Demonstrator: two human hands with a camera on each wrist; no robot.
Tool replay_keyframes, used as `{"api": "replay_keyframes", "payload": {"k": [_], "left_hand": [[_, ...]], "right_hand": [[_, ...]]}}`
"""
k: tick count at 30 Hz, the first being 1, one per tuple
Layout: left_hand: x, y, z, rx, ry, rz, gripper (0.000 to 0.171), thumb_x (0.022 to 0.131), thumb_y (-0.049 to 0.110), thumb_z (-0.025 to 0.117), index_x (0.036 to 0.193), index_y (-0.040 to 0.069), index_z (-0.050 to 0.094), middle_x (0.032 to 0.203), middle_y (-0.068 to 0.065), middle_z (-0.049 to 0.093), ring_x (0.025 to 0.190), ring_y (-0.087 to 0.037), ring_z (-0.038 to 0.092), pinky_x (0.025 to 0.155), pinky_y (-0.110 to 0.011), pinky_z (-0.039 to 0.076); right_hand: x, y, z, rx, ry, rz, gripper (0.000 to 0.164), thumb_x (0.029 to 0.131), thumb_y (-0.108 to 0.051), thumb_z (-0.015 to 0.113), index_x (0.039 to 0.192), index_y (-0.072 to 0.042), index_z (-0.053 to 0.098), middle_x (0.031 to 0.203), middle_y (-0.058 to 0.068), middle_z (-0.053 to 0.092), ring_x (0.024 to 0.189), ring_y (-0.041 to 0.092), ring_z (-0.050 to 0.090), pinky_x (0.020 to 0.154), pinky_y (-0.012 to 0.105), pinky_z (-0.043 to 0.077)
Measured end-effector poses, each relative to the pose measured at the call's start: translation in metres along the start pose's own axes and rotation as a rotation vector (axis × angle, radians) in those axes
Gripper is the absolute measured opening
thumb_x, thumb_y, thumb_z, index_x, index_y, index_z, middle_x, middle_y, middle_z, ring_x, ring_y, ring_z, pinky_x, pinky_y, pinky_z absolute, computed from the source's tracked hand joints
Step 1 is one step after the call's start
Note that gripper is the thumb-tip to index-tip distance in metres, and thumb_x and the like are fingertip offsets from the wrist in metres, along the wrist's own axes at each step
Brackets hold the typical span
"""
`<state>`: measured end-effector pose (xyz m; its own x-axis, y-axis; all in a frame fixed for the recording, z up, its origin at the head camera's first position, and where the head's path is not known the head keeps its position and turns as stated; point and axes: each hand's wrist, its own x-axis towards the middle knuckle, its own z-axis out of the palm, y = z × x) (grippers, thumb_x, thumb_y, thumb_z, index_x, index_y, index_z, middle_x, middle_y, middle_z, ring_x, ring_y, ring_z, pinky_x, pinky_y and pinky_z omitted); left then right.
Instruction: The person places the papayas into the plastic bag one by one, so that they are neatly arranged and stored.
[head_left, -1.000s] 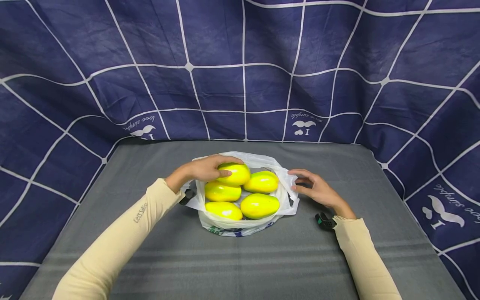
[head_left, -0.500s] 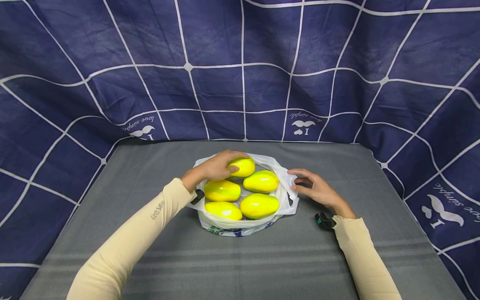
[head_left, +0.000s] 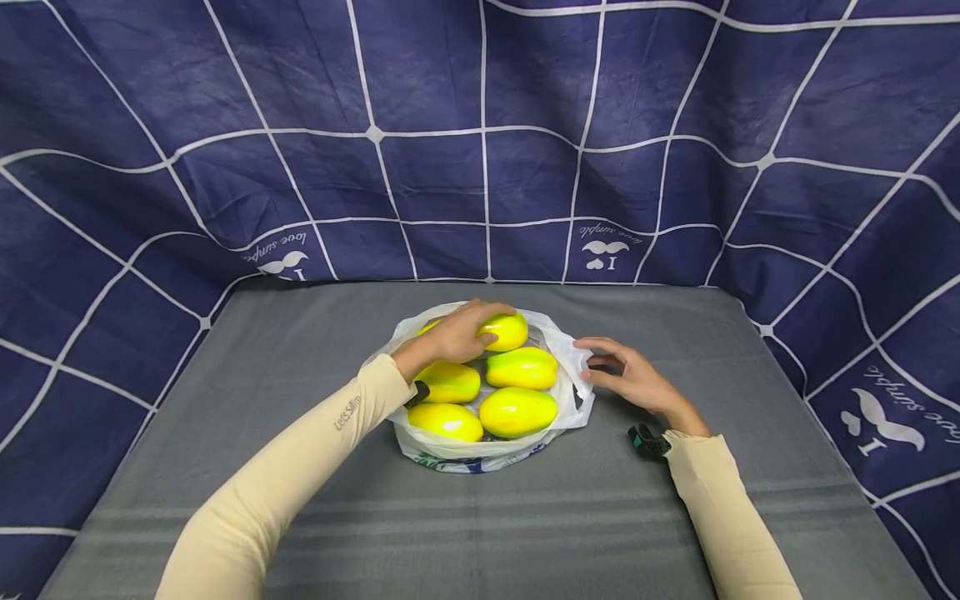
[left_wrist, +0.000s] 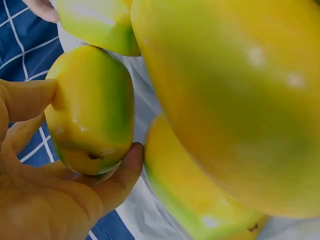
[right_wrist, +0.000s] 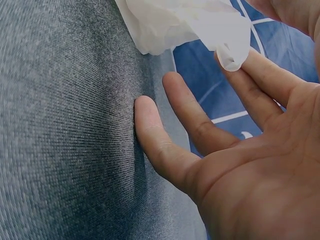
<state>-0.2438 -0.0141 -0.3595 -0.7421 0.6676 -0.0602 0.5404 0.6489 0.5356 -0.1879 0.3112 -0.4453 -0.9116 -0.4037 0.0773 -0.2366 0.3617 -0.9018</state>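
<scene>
A white plastic bag [head_left: 573,354] sits with its mouth spread wide, several yellow-green mangoes [head_left: 518,412] lying inside. At the back of the bag my left hand [head_left: 456,331] grips one mango [head_left: 505,332] from above. The left wrist view shows thumb and fingers around that mango [left_wrist: 92,110], with a larger-looking mango [left_wrist: 230,90] close to the lens. My right hand [head_left: 630,379] is at the bag's right side, holding its edge between thumb and fingers. In the right wrist view the bag's edge [right_wrist: 172,25] meets the upper fingertips, while the lower fingers [right_wrist: 150,117] are spread apart.
The bag stands on a grey cloth-covered table [head_left: 300,483]. A dark blue curtain [head_left: 435,183] with white grid lines encloses the back and sides. Black bands [head_left: 648,442] are on both wrists, below beige sleeves.
My left hand has moved right and slightly back inside the bag, carrying the gripped mango with it. Another mango now shows behind that hand. My right hand has stayed nearly still.
</scene>
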Motion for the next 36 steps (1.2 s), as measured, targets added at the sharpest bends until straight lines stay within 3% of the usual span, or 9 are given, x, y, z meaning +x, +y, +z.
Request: {"api": "replay_keyframes", "payload": {"k": [5,18,22,30,36], "left_hand": [[0.007,0.003,0.001,0.015,0.015,0.003,0.054,0.097,0.004,0.058,0.149,0.011,0.045,0.148,-0.012,0.051,0.137,-0.031,0.043,0.114,-0.045,0.038],[0.024,0.002,0.007,-0.006,-0.049,-0.095,0.060,0.094,0.001,0.063,0.147,0.016,0.042,0.142,-0.016,0.044,0.127,-0.030,0.047,0.113,-0.045,0.039],[0.028,0.002,0.012,0.026,-0.056,-0.088,0.061,0.092,-0.004,0.061,0.146,0.016,0.043,0.145,-0.013,0.046,0.130,-0.028,0.047,0.114,-0.043,0.038],[0.033,0.001,0.023,0.180,-0.038,-0.049,0.061,0.090,-0.008,0.058,0.147,0.013,0.048,0.148,-0.007,0.053,0.139,-0.024,0.046,0.119,-0.037,0.033],[0.025,0.001,0.021,0.152,-0.036,-0.046,0.062,0.091,-0.009,0.054,0.149,0.013,0.046,0.150,-0.008,0.051,0.141,-0.024,0.044,0.120,-0.037,0.031]], "right_hand": [[0.001,-0.001,0.000,0.003,0.000,0.006,0.052,0.092,-0.013,0.073,0.141,-0.012,0.055,0.150,0.010,0.047,0.121,0.038,0.059,0.095,0.026,0.053],[0.001,-0.002,0.001,0.005,-0.001,0.013,0.054,0.093,-0.013,0.073,0.143,-0.012,0.053,0.151,0.011,0.046,0.123,0.039,0.058,0.095,0.022,0.053],[0.001,-0.001,0.002,0.006,0.009,0.010,0.054,0.092,-0.012,0.073,0.142,-0.011,0.054,0.150,0.011,0.047,0.122,0.038,0.059,0.095,0.023,0.053],[0.003,0.000,0.003,0.008,-0.001,0.003,0.053,0.092,-0.012,0.073,0.142,-0.008,0.054,0.150,0.015,0.046,0.123,0.042,0.058,0.095,0.022,0.052],[0.003,0.000,0.004,-0.001,-0.008,0.001,0.053,0.093,-0.012,0.072,0.143,-0.007,0.053,0.150,0.016,0.046,0.122,0.041,0.059,0.095,0.024,0.053]]}}
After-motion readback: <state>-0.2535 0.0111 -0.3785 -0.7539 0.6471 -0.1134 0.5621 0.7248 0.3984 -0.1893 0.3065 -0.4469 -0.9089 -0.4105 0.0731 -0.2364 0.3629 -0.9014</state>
